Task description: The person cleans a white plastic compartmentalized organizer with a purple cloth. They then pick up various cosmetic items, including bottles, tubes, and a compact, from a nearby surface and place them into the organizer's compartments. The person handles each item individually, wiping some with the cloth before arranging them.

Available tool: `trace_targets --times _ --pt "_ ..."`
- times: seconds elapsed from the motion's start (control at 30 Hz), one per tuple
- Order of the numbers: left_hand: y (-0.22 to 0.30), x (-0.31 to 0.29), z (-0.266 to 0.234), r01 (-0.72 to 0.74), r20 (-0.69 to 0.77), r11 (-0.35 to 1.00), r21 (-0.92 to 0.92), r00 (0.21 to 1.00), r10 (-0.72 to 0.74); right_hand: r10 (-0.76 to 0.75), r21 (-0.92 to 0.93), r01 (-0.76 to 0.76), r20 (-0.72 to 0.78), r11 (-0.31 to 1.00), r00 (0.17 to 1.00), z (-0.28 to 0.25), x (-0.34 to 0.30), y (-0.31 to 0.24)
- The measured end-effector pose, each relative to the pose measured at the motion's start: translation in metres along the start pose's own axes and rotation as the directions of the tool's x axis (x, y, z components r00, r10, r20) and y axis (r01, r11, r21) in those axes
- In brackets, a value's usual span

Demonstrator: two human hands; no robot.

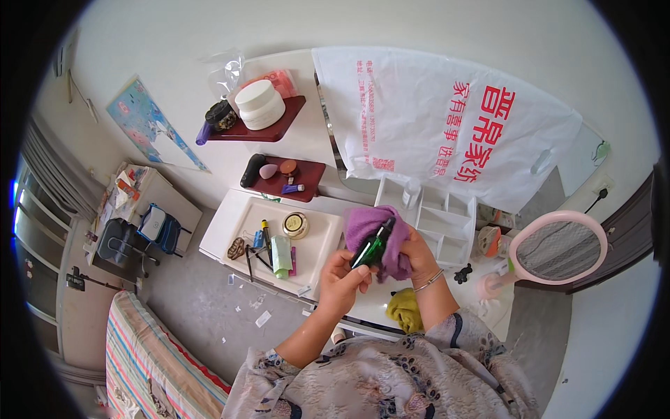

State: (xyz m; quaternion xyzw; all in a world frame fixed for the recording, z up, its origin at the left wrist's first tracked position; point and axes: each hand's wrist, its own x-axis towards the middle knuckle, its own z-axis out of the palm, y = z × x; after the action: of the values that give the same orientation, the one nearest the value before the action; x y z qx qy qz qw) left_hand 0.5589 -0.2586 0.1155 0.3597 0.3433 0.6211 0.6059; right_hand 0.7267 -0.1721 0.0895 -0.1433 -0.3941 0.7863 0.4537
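Fingers of left hand (342,281) pinch green bottle (370,249), right hand (420,255) grips purple cloth (398,260), fingertips unclear; likely wiping, next calls for turning bottle

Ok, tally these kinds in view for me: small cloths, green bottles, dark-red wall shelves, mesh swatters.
Small cloths: 2 (purple cloth, yellow-green cloth)
Green bottles: 1 (handheld green bottle)
Dark-red wall shelves: 2 (upper shelf, lower shelf)
Mesh swatters: 1 (pink-rimmed swatter)
Total: 6

Jar (295,225) in tray (324,237), tray left of bottle (370,250); organizer (444,224) behind bottle, to right.
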Motion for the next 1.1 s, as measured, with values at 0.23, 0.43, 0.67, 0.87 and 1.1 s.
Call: trace_targets --times 0.23,0.43,0.67,0.87,1.1 --pt "-0.003 -0.002 0.002 0.251 0.085 0.928 -0.274 0.968 -0.237 -0.128 0.385 0.140 -0.055 0.912 0.990 0.015 -0.008 -0.002" --pt "-0.016 -0.010 0.001 0.267 0.041 0.932 -0.246 0.963 -0.265 -0.145 -0.048 0.137 -0.250 0.989 0.957 0.044 -0.001 -0.014" --pt "-0.044 -0.016 -0.006 -0.253 -0.089 0.834 0.490 0.937 0.336 -0.234 -0.207 0.172 -0.326 0.963 0.916 0.053 -0.006 -0.005" --pt "-0.032 -0.026 -0.017 -0.196 -0.075 0.937 0.290 0.971 0.226 -0.182 -0.114 0.156 -0.264 0.981 0.947 0.059 -0.010 0.004" --pt "-0.032 -0.049 -0.026 0.497 0.464 0.682 -0.536 0.849 -0.254 0.002 0.547 -0.015 0.025 0.837 1.000 0.039 -0.011 0.027"
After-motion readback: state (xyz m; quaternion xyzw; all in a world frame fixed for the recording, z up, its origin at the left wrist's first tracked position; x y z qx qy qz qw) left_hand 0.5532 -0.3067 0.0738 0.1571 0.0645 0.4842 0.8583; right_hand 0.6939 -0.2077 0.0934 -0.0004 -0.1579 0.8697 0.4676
